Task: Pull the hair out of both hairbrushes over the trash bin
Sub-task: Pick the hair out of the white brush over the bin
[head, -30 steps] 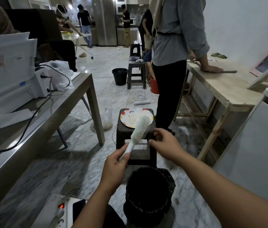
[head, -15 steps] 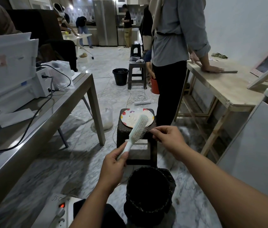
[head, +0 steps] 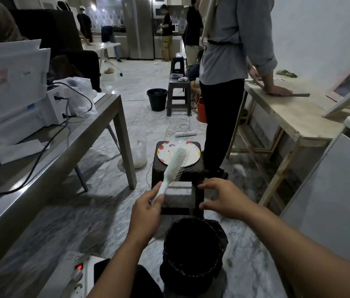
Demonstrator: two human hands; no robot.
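My left hand [head: 146, 214] grips 1 hairbrush [head: 175, 166] by its handle; my right hand [head: 221, 198] hangs empty, fingers spread, above the near trash bin [head: 193, 252].

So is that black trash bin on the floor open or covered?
Open. The trash bin has no lid, its dark mouth faces up below the hands, and a black liner is folded over the rim. What lies inside cannot be told.

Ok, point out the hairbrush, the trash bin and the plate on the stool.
hairbrush [head: 177, 163]: head view, on the bristle pad of the head.
trash bin [head: 193, 276]: head view, on the front of the black liner, below the opening.
plate [head: 194, 152]: head view, on the bare right part near the rim.
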